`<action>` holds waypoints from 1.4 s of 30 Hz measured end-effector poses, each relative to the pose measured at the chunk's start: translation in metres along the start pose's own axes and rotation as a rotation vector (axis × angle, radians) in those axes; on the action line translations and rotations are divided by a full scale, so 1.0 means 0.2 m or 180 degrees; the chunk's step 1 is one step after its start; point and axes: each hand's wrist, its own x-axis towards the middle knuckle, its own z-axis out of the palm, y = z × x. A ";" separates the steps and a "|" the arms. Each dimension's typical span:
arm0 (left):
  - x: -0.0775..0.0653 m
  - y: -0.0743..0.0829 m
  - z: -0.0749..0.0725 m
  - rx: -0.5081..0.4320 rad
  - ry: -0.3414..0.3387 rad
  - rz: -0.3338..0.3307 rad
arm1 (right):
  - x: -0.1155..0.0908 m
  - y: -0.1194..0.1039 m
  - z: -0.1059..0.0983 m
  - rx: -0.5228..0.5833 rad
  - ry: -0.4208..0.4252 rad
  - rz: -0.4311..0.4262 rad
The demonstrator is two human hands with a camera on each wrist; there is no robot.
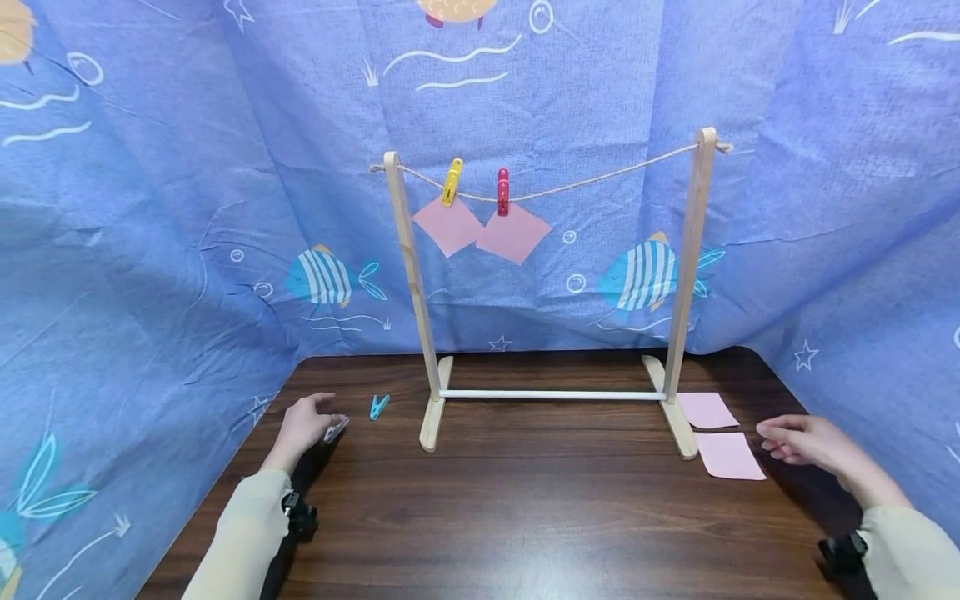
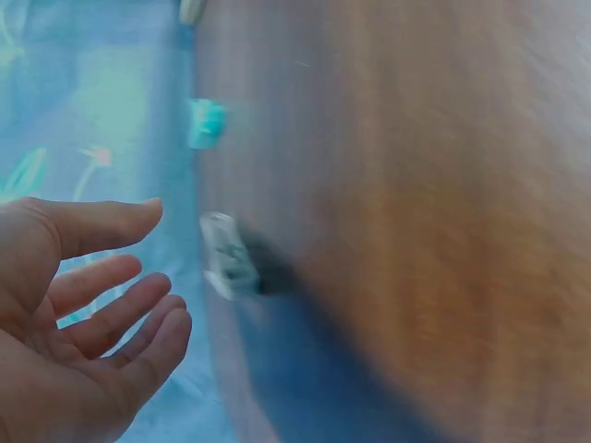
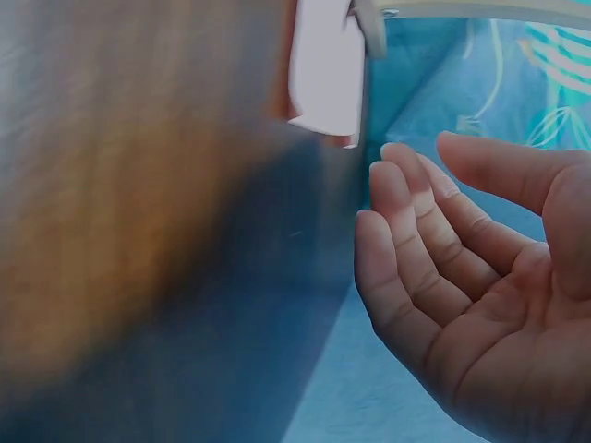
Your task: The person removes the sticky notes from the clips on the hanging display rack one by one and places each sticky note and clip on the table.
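Observation:
My left hand [image 1: 303,427] hovers over the table's left side, its fingers loosely bent and holding nothing. Just past its fingertips lies a grey-white clothespin [image 1: 337,428], blurred in the left wrist view [image 2: 229,257]. Farther back is a light blue clothespin [image 1: 379,407]. On the right, my right hand [image 1: 808,443] is held above the table with relaxed fingers and nothing in them. Beside it lie two pink paper squares, a nearer one [image 1: 729,456] and a farther one [image 1: 708,410]. Two more pink papers hang from the rope, one under a yellow clothespin [image 1: 452,182], one under a red clothespin [image 1: 503,192].
A wooden rack [image 1: 684,275] with a sagging rope [image 1: 600,177] and a white lower bar [image 1: 551,395] stands at the back of the dark wooden table [image 1: 525,500]. A blue curtain [image 1: 540,100] with fish prints surrounds the table's back and sides.

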 end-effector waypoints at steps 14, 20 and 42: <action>0.01 0.24 -0.08 -0.0256 0.0543 0.0437 | 0.04 -0.28 -0.11 0.0425 0.0382 -0.0610; -0.01 0.36 -0.15 -0.0427 0.0770 0.0564 | 0.05 -0.46 -0.14 0.0771 0.0535 -0.0933; -0.01 0.86 -0.36 -0.1078 0.1132 0.1357 | 0.17 -0.97 -0.02 0.0731 0.0884 -0.1466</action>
